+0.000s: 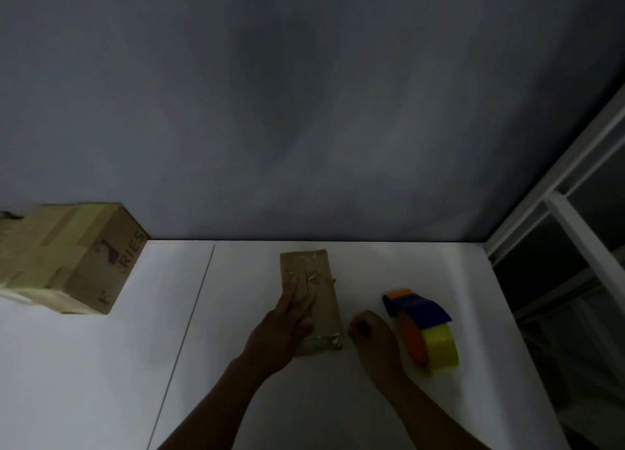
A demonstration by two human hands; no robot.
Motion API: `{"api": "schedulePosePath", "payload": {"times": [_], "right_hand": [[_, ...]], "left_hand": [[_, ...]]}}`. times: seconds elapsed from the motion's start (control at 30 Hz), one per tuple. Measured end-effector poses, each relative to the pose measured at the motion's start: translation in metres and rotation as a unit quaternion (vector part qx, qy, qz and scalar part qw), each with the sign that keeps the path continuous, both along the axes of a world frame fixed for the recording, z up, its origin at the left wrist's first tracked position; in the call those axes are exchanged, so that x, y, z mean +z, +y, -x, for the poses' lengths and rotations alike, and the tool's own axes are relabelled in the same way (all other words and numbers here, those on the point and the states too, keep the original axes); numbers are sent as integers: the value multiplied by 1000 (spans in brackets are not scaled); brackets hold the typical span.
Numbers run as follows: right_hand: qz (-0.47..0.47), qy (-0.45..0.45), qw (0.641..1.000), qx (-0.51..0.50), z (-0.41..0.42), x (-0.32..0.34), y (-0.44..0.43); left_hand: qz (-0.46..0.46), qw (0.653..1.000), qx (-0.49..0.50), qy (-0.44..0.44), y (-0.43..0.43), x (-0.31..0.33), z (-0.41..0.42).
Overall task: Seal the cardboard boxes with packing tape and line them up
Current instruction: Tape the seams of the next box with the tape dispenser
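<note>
Resting on top of the small cardboard box [323, 282], the left hand [284, 331] lies with its fingers stretched along the lid and its thumb against the near end, pressing rather than gripping. The box sits lengthwise near the middle of the white table [101, 365], its top glossy with clear tape. The right hand [372, 341] is just right of the box, apart from it, fingers curled inward with nothing visible in them. Just beyond that hand stands a tape dispenser [422, 328], blue and orange with a yellowish roll, untouched. Far to the left, well apart, a larger cardboard box [67, 256] with tape bands across it sits by the grey wall [304, 111]. A white window frame [575, 212] runs along the right edge.
</note>
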State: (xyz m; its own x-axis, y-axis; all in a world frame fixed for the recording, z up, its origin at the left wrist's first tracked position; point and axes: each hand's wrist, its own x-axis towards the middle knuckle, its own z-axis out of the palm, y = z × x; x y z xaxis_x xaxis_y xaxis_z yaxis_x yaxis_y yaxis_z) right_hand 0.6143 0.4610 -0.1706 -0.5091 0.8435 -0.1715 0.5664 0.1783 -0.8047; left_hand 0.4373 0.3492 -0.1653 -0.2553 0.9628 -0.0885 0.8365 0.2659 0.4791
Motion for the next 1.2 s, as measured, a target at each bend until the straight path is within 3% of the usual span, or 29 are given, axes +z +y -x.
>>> {"api": "schedulePosePath", "payload": {"times": [0.07, 0.13, 0.23, 0.3, 0.53, 0.77, 0.97, 1.2], "right_hand": [[-126, 35, 991, 34, -3, 3, 3], [-186, 49, 979, 74, -3, 13, 1], [-180, 32, 973, 141, -2, 13, -4], [-152, 13, 973, 172, -4, 9, -8], [-318, -25, 924, 209, -3, 9, -13], [-300, -23, 933, 199, 4, 8, -20], [-315, -14, 927, 206, 8, -7, -13], [-406, -23, 875, 262, 12, -13, -1]], "left_hand": [[-9, 1000, 21, -3, 1, 3, -2], [-42, 997, 64, -14, 0, 8, -8], [-128, 975, 174, -48, -8, 16, -20], [-134, 967, 203, -80, -14, 18, -25], [-138, 969, 193, -61, -37, 17, -25], [-107, 981, 164, -13, -39, 16, -20], [-96, 984, 145, -27, -43, 14, -19], [-79, 993, 84, -22, -42, 13, -9]]}}
